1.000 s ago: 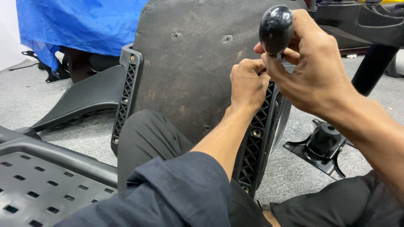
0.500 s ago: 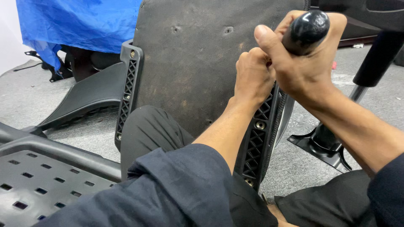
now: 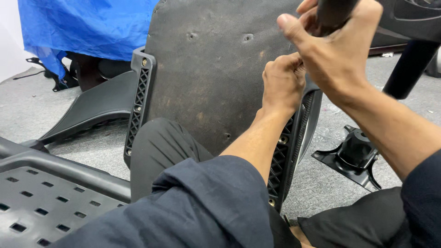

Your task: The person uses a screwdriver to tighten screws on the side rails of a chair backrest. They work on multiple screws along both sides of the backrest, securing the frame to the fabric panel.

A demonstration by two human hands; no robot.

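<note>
Two hands work at the right bracket of an upturned seat board.
The left hand (image 3: 282, 80) is curled into a fist, fingertips pinching something too small to tell against the top of the right bracket (image 3: 287, 151), at about 1 o'clock on the seat board (image 3: 211, 78). The right hand (image 3: 337, 55) is wrapped tightly round a black tool handle (image 3: 333, 11), thumb laid along it; the tip is hidden behind the left fist. To do this well, I judge the tool should stay square to the bracket's hole while the left fingers steady the tip, and the board should stay braced against the knee (image 3: 158, 147). A chair base plate (image 3: 353, 156) lies on the floor at 4 o'clock, well apart.
</note>
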